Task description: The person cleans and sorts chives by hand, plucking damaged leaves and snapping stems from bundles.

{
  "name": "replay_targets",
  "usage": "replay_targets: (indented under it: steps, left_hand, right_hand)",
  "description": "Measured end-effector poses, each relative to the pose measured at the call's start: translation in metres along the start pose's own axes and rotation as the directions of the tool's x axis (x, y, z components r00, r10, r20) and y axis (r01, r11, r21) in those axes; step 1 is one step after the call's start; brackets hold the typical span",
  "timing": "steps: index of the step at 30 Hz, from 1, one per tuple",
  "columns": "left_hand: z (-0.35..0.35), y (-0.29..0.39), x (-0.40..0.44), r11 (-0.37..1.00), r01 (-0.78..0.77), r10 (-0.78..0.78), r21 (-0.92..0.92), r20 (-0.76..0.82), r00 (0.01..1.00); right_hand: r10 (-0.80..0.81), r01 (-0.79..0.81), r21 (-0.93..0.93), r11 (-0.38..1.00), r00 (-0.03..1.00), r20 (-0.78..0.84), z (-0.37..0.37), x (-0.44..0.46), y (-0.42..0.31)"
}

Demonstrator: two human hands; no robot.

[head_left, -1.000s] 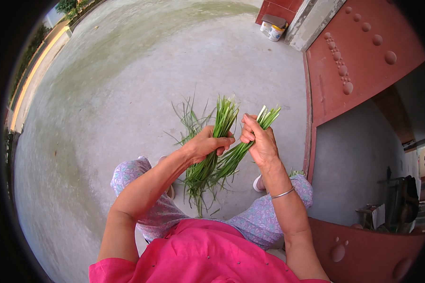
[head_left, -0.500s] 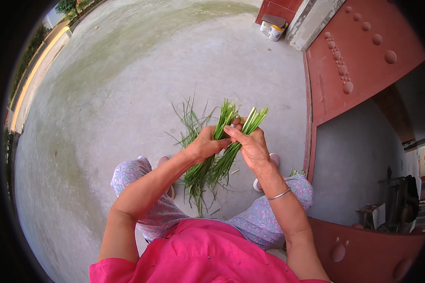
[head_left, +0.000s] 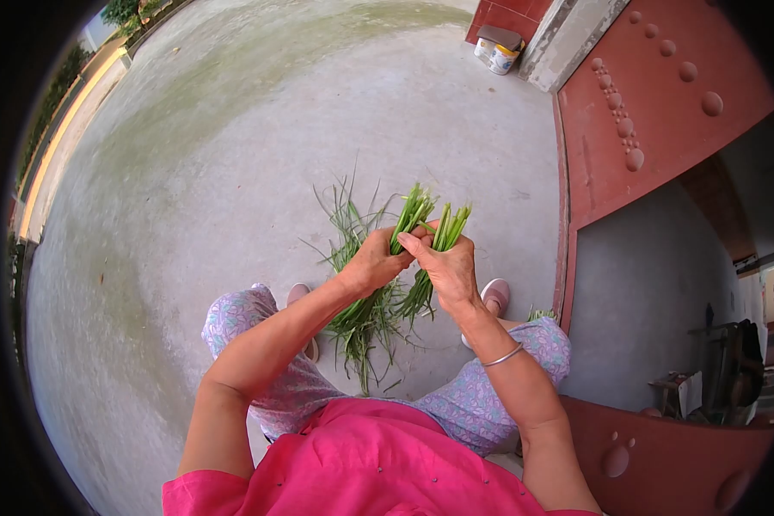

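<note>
My left hand (head_left: 377,261) is closed round a bunch of green chives (head_left: 414,213), cut ends pointing up and away from me. Close beside it, my right hand (head_left: 450,270) grips a second bunch of chives (head_left: 453,225), its pale stems fanned a little at the top. The fingertips of both hands meet between the two bunches. Long leaves hang below the hands towards the ground. Under them lies a loose heap of chives (head_left: 350,230) on the concrete, partly hidden by my left hand and forearm.
My knees and pink shoes (head_left: 495,293) flank the heap. Concrete ground (head_left: 258,155) spreads ahead. On the right stands a red metal door (head_left: 662,112) beside a doorway. White tubs (head_left: 501,59) sit by the far wall. A few green scraps (head_left: 541,316) lie near my right knee.
My right hand has moved slightly left and towards me with its bunch, whose stem ends now sit lower and closer to the left bunch. My left hand has hardly moved.
</note>
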State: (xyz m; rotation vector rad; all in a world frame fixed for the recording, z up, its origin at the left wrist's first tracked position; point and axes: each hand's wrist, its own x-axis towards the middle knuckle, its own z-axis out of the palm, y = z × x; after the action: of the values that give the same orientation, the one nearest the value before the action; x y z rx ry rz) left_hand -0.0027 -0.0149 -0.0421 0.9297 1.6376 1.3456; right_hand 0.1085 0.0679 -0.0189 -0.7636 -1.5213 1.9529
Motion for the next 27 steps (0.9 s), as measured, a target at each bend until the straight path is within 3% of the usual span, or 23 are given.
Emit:
replay_targets:
  steps: [4,10,16,27]
  left_hand:
    - [-0.001,0.000,0.000,0.993,-0.088,0.089,0.081,-0.014,0.996]
    - [-0.003,0.002,0.002,0.999,0.009,-0.009,0.051,0.009,1.000]
    - [-0.003,0.017,-0.004,0.971,0.188,-0.178,-0.150,0.076,0.981]
    - [-0.008,0.009,0.002,0.951,0.224,-0.209,-0.212,0.091,0.974]
  right_hand:
    - [0.021,-0.022,-0.057,0.998,1.000,-0.020,-0.002,0.002,0.010]
    - [0.067,-0.068,-0.018,0.998,0.997,-0.037,-0.002,0.001,0.007]
    - [0.087,-0.086,0.024,0.996,0.996,-0.023,-0.003,0.000,0.003]
    - [0.026,-0.025,0.156,0.987,1.000,-0.003,-0.003,0.001,-0.002]
